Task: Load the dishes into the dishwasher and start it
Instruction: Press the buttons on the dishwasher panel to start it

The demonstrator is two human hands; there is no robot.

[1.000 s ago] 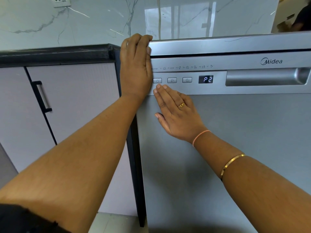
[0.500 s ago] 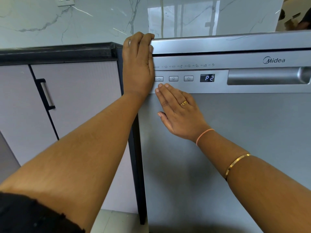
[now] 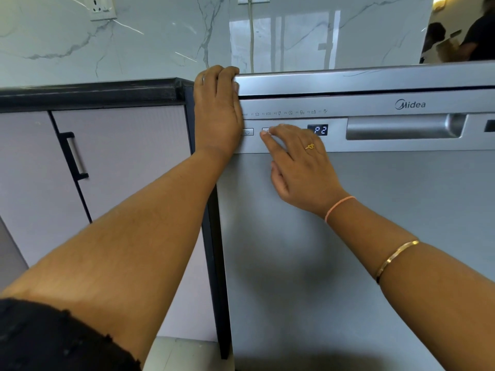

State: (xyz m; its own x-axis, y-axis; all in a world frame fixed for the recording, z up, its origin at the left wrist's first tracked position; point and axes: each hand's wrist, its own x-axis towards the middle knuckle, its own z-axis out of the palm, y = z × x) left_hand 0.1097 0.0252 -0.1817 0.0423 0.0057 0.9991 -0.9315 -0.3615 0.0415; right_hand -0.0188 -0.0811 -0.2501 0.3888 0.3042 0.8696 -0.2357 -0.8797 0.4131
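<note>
Grey marble wall (image 3: pixel 160 44) rises behind a silver dishwasher (image 3: pixel 375 236), which stands shut beside a pale cabinet (image 3: pixel 120 156). My left hand (image 3: pixel 217 113) lies on the dishwasher's upper left corner, fingers together and hooked over its top edge. My right hand (image 3: pixel 300 167) rests on the door front, fingers straight and close together, fingertips (image 3: pixel 266 133) touching the second button of the control strip, just right of the power button (image 3: pixel 247 132). A small display (image 3: pixel 317 129) beside my knuckles reads P2.
</note>
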